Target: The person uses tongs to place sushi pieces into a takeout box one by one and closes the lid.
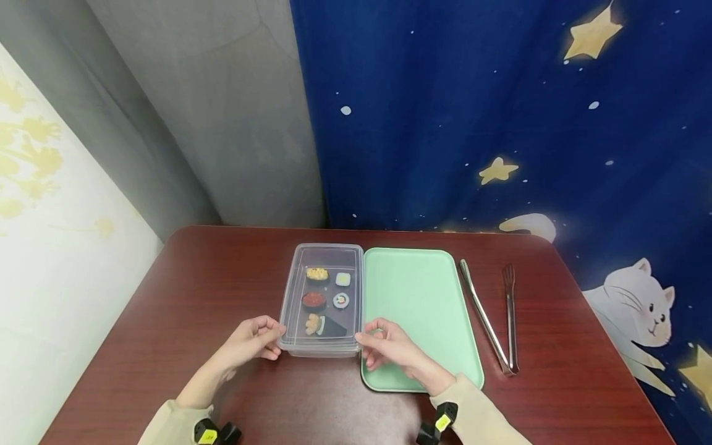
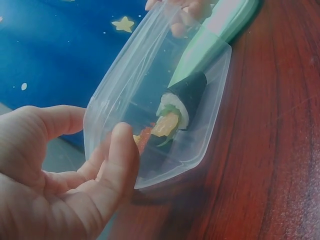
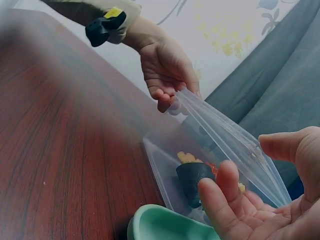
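Note:
A clear plastic food container (image 1: 321, 343) with a lid on it stands on the table left of the green tray. Inside lie several sushi pieces: a hand roll (image 1: 329, 326) wrapped in dark seaweed, a red-topped piece (image 1: 314, 301), a yellow-topped piece (image 1: 317, 274) and small rolls (image 1: 341, 301). My left hand (image 1: 254, 340) pinches the near left corner at the rim, thumb and fingers on either side of it. At the near right corner, my right hand (image 1: 394, 347) holds the rim, thumb on the edge and fingers curled below, over the tray's edge.
The green tray (image 1: 417, 309) lies against the container's right side. Farther right are metal tongs (image 1: 489, 321), one arm ending in a fork shape. The dark red table (image 1: 222, 278) ends at a grey and a blue curtain (image 1: 423, 123) behind.

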Demonstrator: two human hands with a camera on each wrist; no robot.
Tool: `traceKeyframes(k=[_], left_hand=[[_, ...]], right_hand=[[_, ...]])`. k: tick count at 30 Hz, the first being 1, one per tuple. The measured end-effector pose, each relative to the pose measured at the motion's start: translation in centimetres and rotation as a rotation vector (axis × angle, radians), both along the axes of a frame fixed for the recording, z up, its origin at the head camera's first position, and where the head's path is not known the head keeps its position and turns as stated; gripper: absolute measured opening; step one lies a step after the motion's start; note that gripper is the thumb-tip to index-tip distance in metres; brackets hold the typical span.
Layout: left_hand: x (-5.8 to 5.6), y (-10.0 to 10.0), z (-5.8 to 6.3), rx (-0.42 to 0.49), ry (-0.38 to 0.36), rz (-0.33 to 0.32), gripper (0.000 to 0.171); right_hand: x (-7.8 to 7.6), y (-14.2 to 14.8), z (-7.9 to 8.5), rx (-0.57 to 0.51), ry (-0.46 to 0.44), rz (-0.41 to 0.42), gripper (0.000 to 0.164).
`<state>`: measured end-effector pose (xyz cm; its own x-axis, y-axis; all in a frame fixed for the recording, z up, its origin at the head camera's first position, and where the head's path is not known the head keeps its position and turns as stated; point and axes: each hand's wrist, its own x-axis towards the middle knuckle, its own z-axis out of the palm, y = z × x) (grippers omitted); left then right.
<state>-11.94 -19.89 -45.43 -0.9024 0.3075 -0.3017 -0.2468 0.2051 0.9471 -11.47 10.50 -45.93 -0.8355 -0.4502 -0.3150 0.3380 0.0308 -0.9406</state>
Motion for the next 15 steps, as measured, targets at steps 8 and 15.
traceKeyframes(k=[8, 15], left_hand=[[0.19, -0.09, -0.24, 0.06, 0.012, -0.025, 0.03], [0.36, 0.02, -0.54, 0.071, 0.008, -0.011, 0.032]], right_hand=[[0.16, -0.31, -0.1, 0.028, 0.003, 0.009, 0.027], [0.36, -0.93, -0.68, -0.005, 0.01, -0.08, 0.021]])
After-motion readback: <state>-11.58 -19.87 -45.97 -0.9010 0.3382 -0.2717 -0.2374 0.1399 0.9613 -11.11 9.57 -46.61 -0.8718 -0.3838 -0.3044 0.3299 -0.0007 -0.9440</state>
